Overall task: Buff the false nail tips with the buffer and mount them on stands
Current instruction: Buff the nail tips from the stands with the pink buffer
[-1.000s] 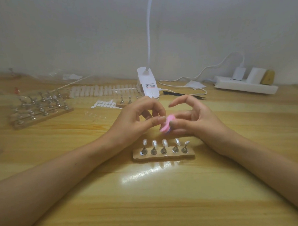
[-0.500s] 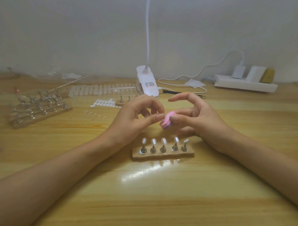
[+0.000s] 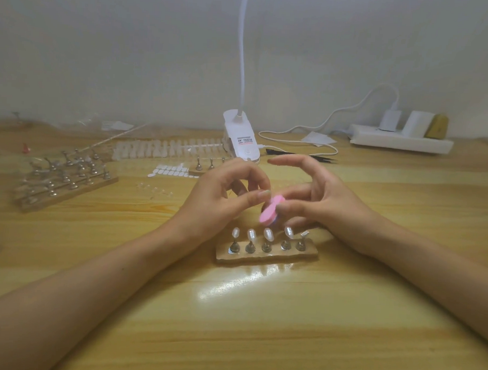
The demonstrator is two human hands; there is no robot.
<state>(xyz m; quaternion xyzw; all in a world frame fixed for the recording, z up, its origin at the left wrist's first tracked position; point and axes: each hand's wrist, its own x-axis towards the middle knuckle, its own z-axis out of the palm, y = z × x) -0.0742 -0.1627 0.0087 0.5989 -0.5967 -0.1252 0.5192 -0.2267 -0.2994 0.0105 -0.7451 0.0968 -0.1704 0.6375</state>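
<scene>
The right hand [image 3: 328, 205] is pinching the pink buffer [image 3: 269, 212] between thumb and fingers, with its forefinger arching free above. The left hand [image 3: 217, 203] is curling its fingers, thumb tip and forefinger tip meeting at the buffer's left edge; whether they are holding a nail tip cannot be told. Both are hovering just beyond the near wooden stand [image 3: 265, 257], which is carrying nail tips [image 3: 268, 233] on four pegs.
</scene>
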